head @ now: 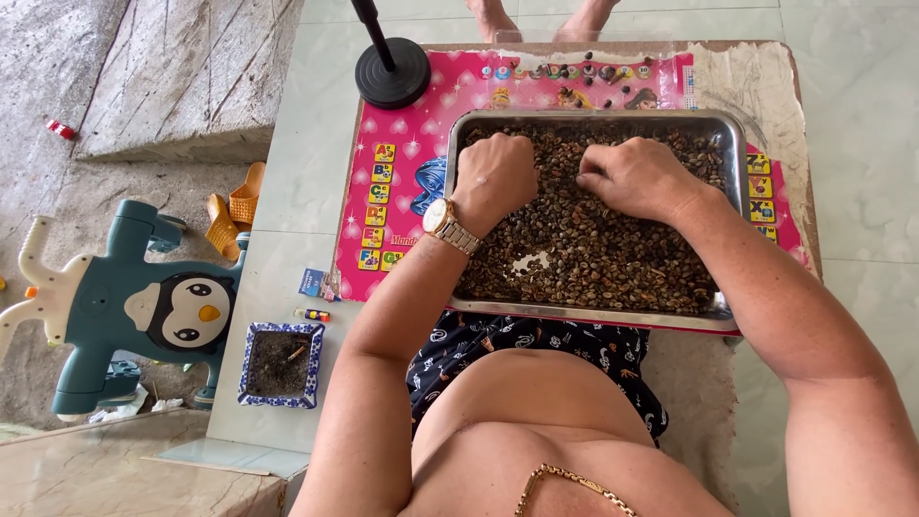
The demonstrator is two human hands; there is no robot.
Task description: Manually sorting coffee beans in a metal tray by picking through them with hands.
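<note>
Head view looks down on a pale tiled floor (862, 115) where a low tabletop (756, 81) carries a pink mat (402, 144) with coloured letter squares. On the mat sits a steel tray (735, 144), almost full of small dark beans (593, 258); a bare patch of metal shows near its middle. The left hand (494, 177), a gold watch (448, 225) at its wrist, rests knuckles-up in the beans at the tray's upper left, fingers curled under. The right hand (637, 177) lies just beside it, fingers bent and pinched together on the beans; whether either one grips any is hard to tell, since the fingertips are buried. A blue penguin toy (144, 306) lies on the floor at left. A black round stand base (392, 72) sits on the mat's top corner. A blue-and-white ashtray (280, 364) stands below the mat, a lighter (313, 314) just above it.
</note>
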